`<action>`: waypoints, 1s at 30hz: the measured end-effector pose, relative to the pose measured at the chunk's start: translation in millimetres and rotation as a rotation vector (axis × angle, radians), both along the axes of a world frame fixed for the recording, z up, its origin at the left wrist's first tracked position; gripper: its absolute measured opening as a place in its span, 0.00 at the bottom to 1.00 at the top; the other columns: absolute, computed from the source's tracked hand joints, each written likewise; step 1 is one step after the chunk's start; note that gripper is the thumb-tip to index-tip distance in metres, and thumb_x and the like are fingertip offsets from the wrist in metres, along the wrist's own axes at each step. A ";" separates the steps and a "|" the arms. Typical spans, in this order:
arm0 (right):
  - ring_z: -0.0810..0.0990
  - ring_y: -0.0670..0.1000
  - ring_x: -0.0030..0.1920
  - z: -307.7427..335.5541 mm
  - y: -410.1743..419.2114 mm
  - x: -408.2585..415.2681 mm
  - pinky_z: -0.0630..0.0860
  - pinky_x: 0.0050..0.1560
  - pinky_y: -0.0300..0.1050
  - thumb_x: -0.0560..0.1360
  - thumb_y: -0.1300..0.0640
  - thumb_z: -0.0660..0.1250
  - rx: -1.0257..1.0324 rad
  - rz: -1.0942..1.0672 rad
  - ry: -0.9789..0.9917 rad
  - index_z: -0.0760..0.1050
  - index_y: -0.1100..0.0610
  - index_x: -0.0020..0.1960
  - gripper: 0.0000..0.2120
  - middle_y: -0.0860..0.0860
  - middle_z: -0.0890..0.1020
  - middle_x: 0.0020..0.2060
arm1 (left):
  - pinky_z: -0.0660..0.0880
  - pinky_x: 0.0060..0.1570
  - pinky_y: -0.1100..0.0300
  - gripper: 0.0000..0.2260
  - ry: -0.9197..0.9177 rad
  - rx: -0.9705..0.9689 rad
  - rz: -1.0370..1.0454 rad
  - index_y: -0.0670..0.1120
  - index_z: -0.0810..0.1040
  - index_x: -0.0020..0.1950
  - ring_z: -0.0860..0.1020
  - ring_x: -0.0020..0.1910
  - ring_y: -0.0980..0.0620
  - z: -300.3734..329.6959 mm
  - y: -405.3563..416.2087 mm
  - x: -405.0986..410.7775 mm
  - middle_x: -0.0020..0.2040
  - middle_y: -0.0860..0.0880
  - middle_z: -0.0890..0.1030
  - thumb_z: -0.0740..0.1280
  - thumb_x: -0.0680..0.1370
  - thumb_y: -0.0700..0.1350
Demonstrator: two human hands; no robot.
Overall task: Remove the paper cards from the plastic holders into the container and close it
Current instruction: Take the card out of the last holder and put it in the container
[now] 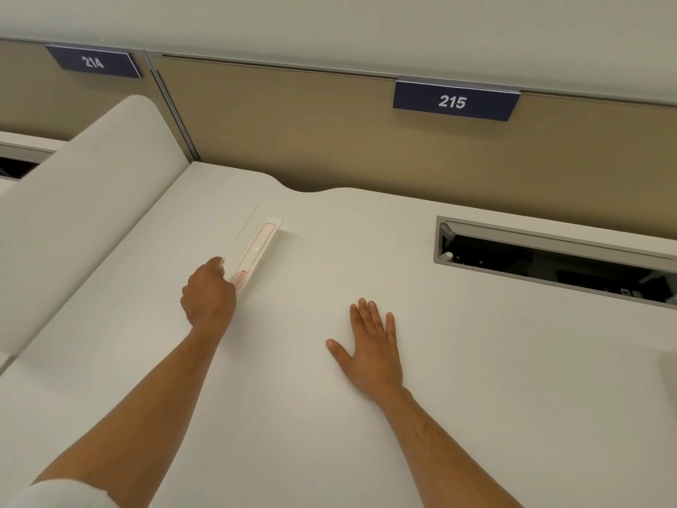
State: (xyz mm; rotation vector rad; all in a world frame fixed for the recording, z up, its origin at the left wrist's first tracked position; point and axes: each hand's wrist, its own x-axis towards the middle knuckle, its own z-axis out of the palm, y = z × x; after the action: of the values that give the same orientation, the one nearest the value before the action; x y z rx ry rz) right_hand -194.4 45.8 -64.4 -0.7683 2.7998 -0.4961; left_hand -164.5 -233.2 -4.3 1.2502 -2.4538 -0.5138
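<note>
My left hand [208, 297] is stretched forward with the arm almost straight, the fingers curled into a loose fist, the knuckles up. My right hand [370, 346] lies flat, palm down, with the fingers together and the thumb spread to the left. Both forearms are bare

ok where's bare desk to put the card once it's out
Bare white desk lies right of the flat right hand, below the grey cable slot. The left hand grips the clear plastic holder with the red-printed card.
</note>
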 end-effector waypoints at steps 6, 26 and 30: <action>0.42 0.38 0.76 13.1 14.8 7.3 0.31 0.73 0.39 0.78 0.36 0.57 -0.286 -0.047 -0.270 0.54 0.53 0.79 0.36 0.45 0.53 0.79 | 0.76 0.51 0.50 0.11 0.243 0.317 0.003 0.48 0.80 0.60 0.81 0.50 0.42 3.7 57.0 15.5 0.51 0.47 0.84 0.63 0.80 0.43; 0.77 0.45 0.63 80.1 99.0 79.9 0.72 0.67 0.47 0.77 0.40 0.64 -0.792 -0.296 -0.744 0.75 0.51 0.67 0.23 0.47 0.81 0.61 | 0.81 0.46 0.53 0.09 0.341 1.410 -0.248 0.40 0.81 0.57 0.84 0.44 0.45 18.9 215.6 72.2 0.49 0.39 0.86 0.64 0.80 0.36; 0.82 0.48 0.56 83.5 110.9 91.0 0.77 0.61 0.51 0.72 0.38 0.71 -0.844 -0.315 -0.746 0.72 0.48 0.68 0.28 0.48 0.81 0.58 | 0.80 0.45 0.53 0.10 0.339 1.453 -0.275 0.39 0.81 0.57 0.83 0.44 0.44 15.5 248.0 80.1 0.50 0.36 0.84 0.62 0.80 0.35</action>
State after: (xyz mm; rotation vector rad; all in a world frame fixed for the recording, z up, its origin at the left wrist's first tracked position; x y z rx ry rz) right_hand -103.4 156.7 19.1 -0.1491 1.9410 -1.6639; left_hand -84.4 14.7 11.2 0.9628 -1.7480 -2.5716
